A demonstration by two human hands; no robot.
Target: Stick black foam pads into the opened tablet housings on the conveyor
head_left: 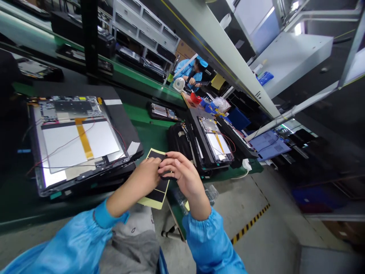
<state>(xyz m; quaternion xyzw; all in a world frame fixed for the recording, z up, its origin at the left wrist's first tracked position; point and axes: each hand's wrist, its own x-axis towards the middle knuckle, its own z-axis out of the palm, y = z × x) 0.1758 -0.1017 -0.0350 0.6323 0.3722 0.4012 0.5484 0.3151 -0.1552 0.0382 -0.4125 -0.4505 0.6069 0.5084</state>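
Observation:
My left hand and my right hand meet just off the front edge of the bench. Below them lies a pale yellow backing sheet carrying black rectangular stickers. Between my fingertips is a small black piece that looks like one of those stickers. Both hands have curled fingers closed about it; the left thumb is hidden. To the left, an opened tablet rests on black foam, showing its circuit board, a white battery, an orange flat cable and thin red and black wires.
Another opened tablet lies on stacked black trays to the right. A smaller device sits farther back on the green bench. Across the bench are a small white fan and a co-worker in blue. A sloping beam crosses overhead.

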